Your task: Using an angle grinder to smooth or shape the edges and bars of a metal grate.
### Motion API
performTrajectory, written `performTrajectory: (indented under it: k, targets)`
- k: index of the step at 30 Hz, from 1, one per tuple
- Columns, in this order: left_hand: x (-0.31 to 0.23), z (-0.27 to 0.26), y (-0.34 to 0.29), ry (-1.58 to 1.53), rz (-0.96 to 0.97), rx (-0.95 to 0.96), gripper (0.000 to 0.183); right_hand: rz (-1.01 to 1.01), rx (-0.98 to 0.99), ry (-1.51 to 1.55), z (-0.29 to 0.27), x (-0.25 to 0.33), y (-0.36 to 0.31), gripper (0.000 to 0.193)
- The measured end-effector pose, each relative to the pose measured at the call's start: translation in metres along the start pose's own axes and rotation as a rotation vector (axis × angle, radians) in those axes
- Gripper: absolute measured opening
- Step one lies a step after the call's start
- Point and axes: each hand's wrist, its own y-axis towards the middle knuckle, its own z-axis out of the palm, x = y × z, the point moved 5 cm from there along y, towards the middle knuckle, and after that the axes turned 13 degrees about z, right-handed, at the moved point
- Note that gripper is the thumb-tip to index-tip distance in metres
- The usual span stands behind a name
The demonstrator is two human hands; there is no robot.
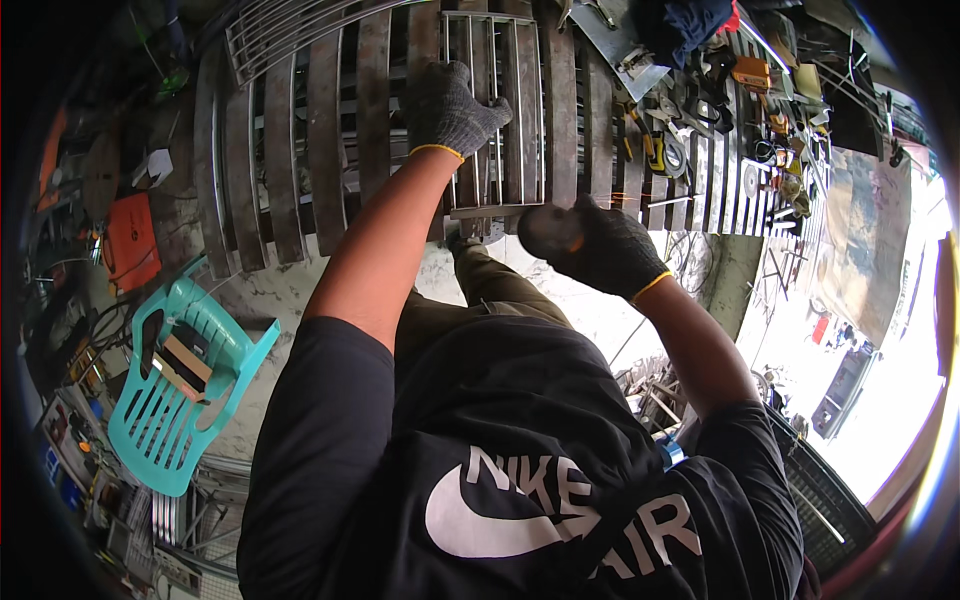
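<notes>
My left hand (455, 112), in a dark grey knitted glove with a yellow cuff, is closed over the left bar of a narrow metal frame (515, 110). That frame lies lengthwise on a slatted metal worktable (372, 95). At its near end is a crossbar (490, 211). My right hand (618, 252), gloved the same way, grips an angle grinder (550, 232). The grinder's round disc is blurred and meets the right end of the crossbar. Faint orange sparks show just right of the right hand. Most of the grinder's body is hidden by the glove.
On the table's right lie a yellow tape measure (668, 155), an orange box (752, 73) and other tools. A barred metal grille (290, 35) rests at the far left. Left of me stands a turquoise plastic chair (190, 440) with boxes on it, near an orange-red case (131, 243).
</notes>
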Motion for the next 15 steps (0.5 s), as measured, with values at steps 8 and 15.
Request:
performTrajectory:
  k: [8,15]
  targets:
    - [-0.001,-0.002,0.001,0.008,-0.002,0.002,0.069,0.127,0.033,0.03,-0.014,-0.035,-0.004,0.079]
    - [-0.003,-0.011,0.003,-0.065,-0.029,0.071,0.066,0.075,0.065,0.031,-0.012,0.009,0.01,0.084]
